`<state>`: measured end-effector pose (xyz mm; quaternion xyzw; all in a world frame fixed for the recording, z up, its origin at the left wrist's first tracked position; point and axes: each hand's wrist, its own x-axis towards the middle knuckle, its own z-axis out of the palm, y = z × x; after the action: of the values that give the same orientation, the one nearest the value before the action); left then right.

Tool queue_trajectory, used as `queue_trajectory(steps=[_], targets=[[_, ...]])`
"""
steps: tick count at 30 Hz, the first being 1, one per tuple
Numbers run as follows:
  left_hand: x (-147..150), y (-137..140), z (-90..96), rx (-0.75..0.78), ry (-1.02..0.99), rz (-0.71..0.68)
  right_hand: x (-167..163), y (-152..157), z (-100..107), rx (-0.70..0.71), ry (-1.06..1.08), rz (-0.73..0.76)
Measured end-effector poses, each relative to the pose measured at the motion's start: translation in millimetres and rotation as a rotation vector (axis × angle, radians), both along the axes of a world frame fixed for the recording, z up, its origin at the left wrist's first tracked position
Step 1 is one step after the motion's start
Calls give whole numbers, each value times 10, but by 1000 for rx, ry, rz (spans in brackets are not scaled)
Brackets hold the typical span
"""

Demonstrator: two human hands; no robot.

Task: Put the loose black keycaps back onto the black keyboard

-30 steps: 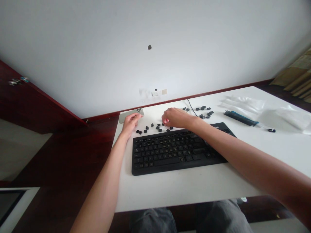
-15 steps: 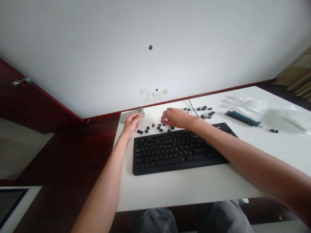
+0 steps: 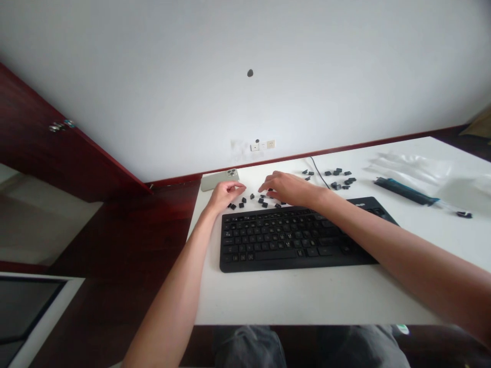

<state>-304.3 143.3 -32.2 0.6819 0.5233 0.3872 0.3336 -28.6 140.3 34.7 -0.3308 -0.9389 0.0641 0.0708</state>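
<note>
A black keyboard lies on the white table, with bare spots where several keys are off. Loose black keycaps are scattered behind it. Above their left end is my left hand, thumb and forefinger pinched together; whatever is between the tips is too small to make out. My right hand hovers over the middle keycaps, fingers bent and a little apart, with nothing visible in them. My right forearm covers part of the keyboard's right side.
A phone lies at the table's back left corner. More keycaps sit near a thin black cable. To the right are a dark slim packet and clear plastic bags. The wall stands behind the table.
The view has shifted, so the table appears further right. My left hand has moved right toward the keycaps, nearer my right hand. My right hand's fingers have spread a little.
</note>
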Motion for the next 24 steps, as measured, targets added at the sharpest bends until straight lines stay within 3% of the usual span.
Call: queue_trajectory(steps=[8, 14, 24], targets=[[94, -69, 92, 44, 225, -112, 35, 20, -57, 32, -37, 48], [176, -76, 107, 38, 318, -114, 21, 29, -74, 23, -27, 30], [192, -100, 144, 4, 252, -65, 30, 46, -77, 17, -12, 29]])
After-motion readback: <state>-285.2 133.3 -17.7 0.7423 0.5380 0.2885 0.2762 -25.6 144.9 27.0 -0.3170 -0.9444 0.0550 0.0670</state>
